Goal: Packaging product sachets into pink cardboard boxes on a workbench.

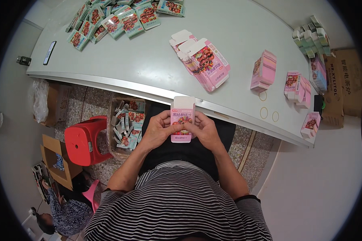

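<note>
Above my lap, just off the table's front edge, I hold a pink printed carton [182, 114] upright between both hands. Its white top flap is raised. My left hand [159, 127] grips its left side and my right hand [203, 127] its right side, both thumbs pressed on the front face. The fingers behind the carton are hidden. On the table beyond my hands lies a fanned stack of flat pink cartons [209, 64]. Farther right stands a bundle of pink cartons [264, 71].
Green cartons [128, 24] pile up at the far left, near a phone [49, 53]. Rubber bands [264, 113] and more pink cartons [297, 87] lie at the right. Beside my left leg are a bin of green cartons [128, 124] and a red stool [78, 144]. Another person [68, 213] sits lower left.
</note>
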A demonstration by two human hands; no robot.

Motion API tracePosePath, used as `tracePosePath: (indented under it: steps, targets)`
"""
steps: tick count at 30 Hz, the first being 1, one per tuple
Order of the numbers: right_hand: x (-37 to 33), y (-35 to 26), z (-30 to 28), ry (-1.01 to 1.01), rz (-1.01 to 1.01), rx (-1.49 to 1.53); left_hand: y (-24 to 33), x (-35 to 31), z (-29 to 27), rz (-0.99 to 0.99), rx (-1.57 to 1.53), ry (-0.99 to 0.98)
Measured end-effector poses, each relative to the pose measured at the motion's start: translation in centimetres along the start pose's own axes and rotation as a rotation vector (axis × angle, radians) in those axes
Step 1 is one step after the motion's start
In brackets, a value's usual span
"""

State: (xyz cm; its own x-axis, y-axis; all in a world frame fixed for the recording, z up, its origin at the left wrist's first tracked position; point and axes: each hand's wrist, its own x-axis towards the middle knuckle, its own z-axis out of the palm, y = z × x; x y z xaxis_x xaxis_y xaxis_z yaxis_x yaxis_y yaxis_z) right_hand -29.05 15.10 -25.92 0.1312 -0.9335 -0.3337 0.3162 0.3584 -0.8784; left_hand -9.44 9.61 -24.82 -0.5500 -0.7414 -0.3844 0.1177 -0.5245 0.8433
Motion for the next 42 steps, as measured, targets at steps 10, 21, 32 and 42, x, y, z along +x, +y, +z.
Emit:
tracePosePath:
  steps: [10, 21, 32, 42]
  targets:
    - [-1.7, -2.7, -0.3, 0.162, -0.648, -0.757, 1.7, -2.1, -1.1, -0.247, -0.135, 0.225]
    - [-2.2, -1.3, 1.2, 0.282, -0.532, -0.344, 1.2, -1.7, 0.9, 0.015, -0.142, 0.139]
    - [-1.4, -1.0, 1.5, 0.138, -0.114, 0.044, 0.8, -1.6, 2.0, 0.073, -0.029, 0.109]
    - [-1.5, 0.7, 0.6, 0.059, -0.127, -0.191, -0.7, -1.5, 0.9, -0.01, 0.037, 0.198]
